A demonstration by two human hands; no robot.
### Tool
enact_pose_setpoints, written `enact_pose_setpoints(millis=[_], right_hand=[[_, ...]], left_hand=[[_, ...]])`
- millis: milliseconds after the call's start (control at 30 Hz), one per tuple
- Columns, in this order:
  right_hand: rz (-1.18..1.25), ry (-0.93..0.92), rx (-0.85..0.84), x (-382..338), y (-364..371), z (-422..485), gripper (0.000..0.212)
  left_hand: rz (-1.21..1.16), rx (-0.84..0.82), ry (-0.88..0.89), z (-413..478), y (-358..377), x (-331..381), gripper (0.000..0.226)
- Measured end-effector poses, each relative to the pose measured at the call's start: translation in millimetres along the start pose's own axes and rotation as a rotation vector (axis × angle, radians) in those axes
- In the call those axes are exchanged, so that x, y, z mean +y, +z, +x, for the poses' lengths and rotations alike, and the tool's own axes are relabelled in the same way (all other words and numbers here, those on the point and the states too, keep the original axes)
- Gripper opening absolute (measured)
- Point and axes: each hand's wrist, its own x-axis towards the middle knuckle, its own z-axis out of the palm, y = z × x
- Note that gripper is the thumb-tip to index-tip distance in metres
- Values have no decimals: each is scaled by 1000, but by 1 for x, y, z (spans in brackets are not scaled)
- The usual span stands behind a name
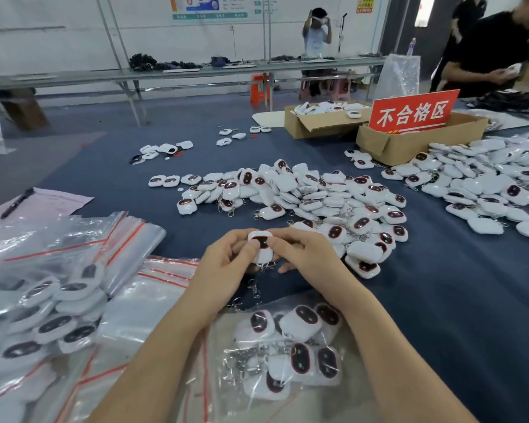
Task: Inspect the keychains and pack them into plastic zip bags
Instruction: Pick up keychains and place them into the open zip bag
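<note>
I have open blue tablecloth (458, 300) at the lower right of the frame, and a strip at upper centre holds only a few scattered keychains (165, 149). The loose keychain pile (303, 193) blocks the middle, a second heap (486, 184) the right edge. Zip bags (43, 270) crowd the left, a filled bag (287, 355) the bottom centre, two cardboard boxes (403, 148) the upper right.

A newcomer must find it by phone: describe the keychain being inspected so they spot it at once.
Start at the big pile of white keychains in the middle of the blue table, then come toward the camera to the two hands. The keychain sits pinched between the left hand and right hand; unlike its neighbours it is off the cloth, its chain dangling.
</note>
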Motion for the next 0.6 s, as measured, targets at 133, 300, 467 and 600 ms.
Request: enact_pose_setpoints(millis=[133,300,467,600], right_hand=[[30,-9,-17,1,-2,-1,22],[38,7,-5,1,-2,-2,22],[48,-2,14,0,-1,-1,26],[47,3,40,0,0,-1,25]], left_hand=[[-52,-12,-6,2,0,-1,17],[-60,-24,-3,3,0,-3,18],[-48,-37,-9,2,-1,-2,21],[-58,-66,-21,1,-1,-1,24]])
